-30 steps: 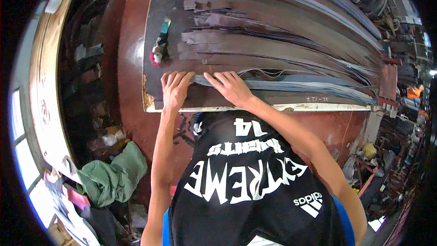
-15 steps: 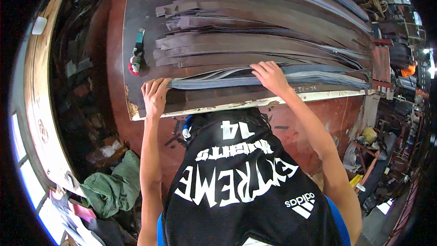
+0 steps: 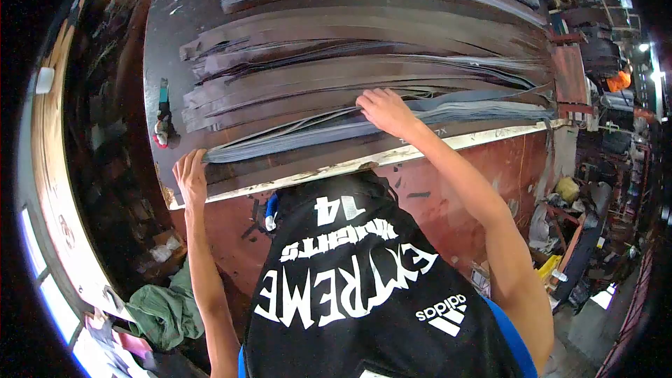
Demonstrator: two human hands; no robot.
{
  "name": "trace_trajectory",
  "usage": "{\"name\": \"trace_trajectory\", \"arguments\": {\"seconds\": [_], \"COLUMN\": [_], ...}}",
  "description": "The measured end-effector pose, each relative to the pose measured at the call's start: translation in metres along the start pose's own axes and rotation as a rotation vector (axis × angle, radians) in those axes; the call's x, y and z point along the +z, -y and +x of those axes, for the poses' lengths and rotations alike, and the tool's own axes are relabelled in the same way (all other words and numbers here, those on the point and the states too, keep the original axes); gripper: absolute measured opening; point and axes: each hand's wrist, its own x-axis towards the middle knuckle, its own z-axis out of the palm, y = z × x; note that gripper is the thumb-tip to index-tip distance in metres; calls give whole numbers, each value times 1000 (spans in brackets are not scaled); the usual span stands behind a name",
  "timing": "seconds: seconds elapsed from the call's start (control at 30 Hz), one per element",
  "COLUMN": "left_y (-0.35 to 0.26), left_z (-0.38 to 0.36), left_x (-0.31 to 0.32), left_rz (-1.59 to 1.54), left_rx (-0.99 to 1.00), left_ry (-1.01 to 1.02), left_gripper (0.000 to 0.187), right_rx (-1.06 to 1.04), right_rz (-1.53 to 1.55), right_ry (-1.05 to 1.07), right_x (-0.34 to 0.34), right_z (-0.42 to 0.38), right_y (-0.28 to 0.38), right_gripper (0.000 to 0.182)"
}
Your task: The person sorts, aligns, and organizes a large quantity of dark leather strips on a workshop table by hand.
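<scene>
A long bundle of thin grey strips [image 3: 294, 140] lies along the near side of a dark worktable [image 3: 245, 173]. At its left end my left hand [image 3: 190, 176] has its fingers closed on the strip ends. Farther right, my right hand [image 3: 386, 112] is closed over the upper strips, its fingertips bent and partly hidden. Some upper strips are lifted and separated from the stack between my hands. A loose strip [image 3: 476, 98] runs on to the right of my right hand.
More flat stacks of brown-grey strips [image 3: 364, 24] lie across the table behind. A cutter-like tool with a teal part [image 3: 163, 98] rests near the left edge. Green cloth [image 3: 164, 311] is heaped at lower left. Small dark scraps [image 3: 420, 194] lie on the reddish floor.
The view has shifted, so the table appears farther left and tilted. My left hand stays at the strip ends; the upper strips stand more apart from the stack.
</scene>
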Motion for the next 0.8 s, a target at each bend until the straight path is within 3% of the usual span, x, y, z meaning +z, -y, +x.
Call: {"name": "trace_trajectory", "arguments": {"seconds": [0.23,0.33,0.63,0.8], "left_y": [-3,0,2,5], "left_z": [-3,-6,-13,-14], "left_x": [-1,2,5,7], "left_rz": [52,83,53,77], "left_rx": [-27,-49,-115,-113], "left_ry": [30,48,57,46], "left_gripper": [35,35,35,35], "right_rx": [12,167,158,345], "right_rz": [-73,-130,-31,-125], "right_ry": [-24,157,99,190], "right_x": [-10,-19,-54,-83], "right_z": [-30,-49,-113,-143], "right_y": [-41,-66,-131,-194], "right_gripper": [18,14,22,26]}}
